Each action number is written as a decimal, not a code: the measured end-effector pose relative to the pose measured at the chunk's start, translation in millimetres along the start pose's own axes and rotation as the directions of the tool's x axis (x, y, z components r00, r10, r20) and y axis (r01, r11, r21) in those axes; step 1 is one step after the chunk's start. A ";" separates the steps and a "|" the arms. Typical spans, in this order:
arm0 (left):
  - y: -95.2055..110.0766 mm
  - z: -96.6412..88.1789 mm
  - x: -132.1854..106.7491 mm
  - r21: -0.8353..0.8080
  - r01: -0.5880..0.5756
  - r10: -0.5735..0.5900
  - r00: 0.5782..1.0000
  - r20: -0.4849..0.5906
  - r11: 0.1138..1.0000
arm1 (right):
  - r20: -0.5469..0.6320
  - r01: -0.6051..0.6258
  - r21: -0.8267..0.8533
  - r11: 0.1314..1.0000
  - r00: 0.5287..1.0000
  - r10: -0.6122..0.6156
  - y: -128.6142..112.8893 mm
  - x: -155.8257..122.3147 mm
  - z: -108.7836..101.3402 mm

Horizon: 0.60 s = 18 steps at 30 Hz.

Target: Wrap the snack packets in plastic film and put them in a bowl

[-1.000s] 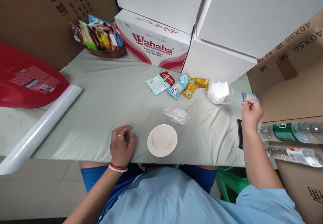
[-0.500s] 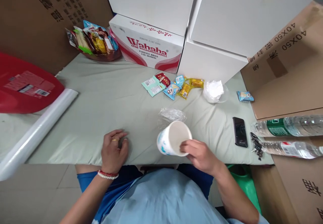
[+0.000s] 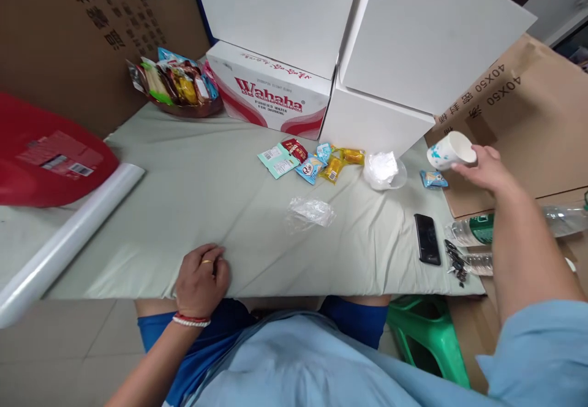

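Observation:
My right hand [image 3: 487, 169] is raised at the far right and grips a white paper cup [image 3: 449, 150] with blue marks, tipped on its side with its mouth toward me, above a small blue snack packet [image 3: 432, 179]. My left hand [image 3: 201, 278] rests on the near edge of the grey-green table cloth [image 3: 193, 180], fingers curled, with nothing visible in it. A ring and a red-and-white bracelet are on that hand and wrist. A crumpled clear wrapper [image 3: 310, 212] lies mid-table.
Several snack packets [image 3: 312, 161] and a white plastic bag [image 3: 383, 169] lie near the white boxes [image 3: 349, 33] and a Wahaha carton [image 3: 269, 92]. A phone [image 3: 427, 238], keys [image 3: 456, 260], water bottles [image 3: 487, 229], a snack basket [image 3: 181, 85], a film roll [image 3: 68, 242], a red object [image 3: 46, 150] and a green stool [image 3: 422, 339] surround me.
My right hand went from the far right to the cup by the near edge, picked it up and carried it up and to the far right. My left hand stayed put.

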<state>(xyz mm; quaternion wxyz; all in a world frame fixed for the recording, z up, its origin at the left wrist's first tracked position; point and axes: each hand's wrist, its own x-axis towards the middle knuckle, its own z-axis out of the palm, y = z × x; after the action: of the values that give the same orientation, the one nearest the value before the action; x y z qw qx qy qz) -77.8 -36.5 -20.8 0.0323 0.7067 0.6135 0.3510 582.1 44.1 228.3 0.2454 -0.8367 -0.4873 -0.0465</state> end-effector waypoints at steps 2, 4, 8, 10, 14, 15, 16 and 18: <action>0.2 -3.3 -2.7 -0.018 0.001 -0.001 1.000 -0.002 1.000 | 0.032 -0.082 0.035 0.996 0.996 0.081 -11.3 14.4 18.8; 0.0 -8.8 -6.3 -0.051 0.007 -0.008 1.000 -0.011 0.999 | 0.043 -0.087 0.093 0.992 0.996 0.083 -22.1 -0.4 35.9; -7.7 -27.4 -6.1 -0.108 0.090 -0.099 0.991 -0.084 0.990 | 0.098 0.158 0.071 0.985 0.982 -0.164 -26.3 -88.0 69.2; -15.6 -37.2 6.0 -0.118 0.147 -0.156 0.985 -0.075 0.982 | 0.195 0.240 0.087 0.967 0.948 -0.253 -18.0 -144.0 84.6; -35.0 -39.7 64.0 -0.102 0.136 -0.135 0.991 0.016 0.985 | 0.248 0.386 0.108 0.916 0.882 -0.401 5.2 -250.7 113.0; -40.0 -35.6 84.5 -0.100 0.113 -0.110 0.993 0.036 0.989 | 0.241 0.414 0.095 0.905 0.873 -0.424 9.8 -273.3 119.7; -44.9 -29.8 106.6 -0.096 0.091 -0.086 0.995 0.059 0.991 | 0.227 0.427 0.083 0.901 0.872 -0.434 13.4 -293.3 125.9; -53.2 -14.6 154.6 -0.040 0.090 -0.086 0.993 0.085 0.995 | 0.170 0.430 0.047 0.901 0.886 -0.432 17.5 -324.1 136.9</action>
<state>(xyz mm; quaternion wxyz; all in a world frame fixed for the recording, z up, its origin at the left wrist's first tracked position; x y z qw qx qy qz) -130.5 108.4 35.4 0.0886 0.6919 0.6344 0.3330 405.9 -157.5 -0.7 0.1884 -0.7074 -0.6808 -0.0238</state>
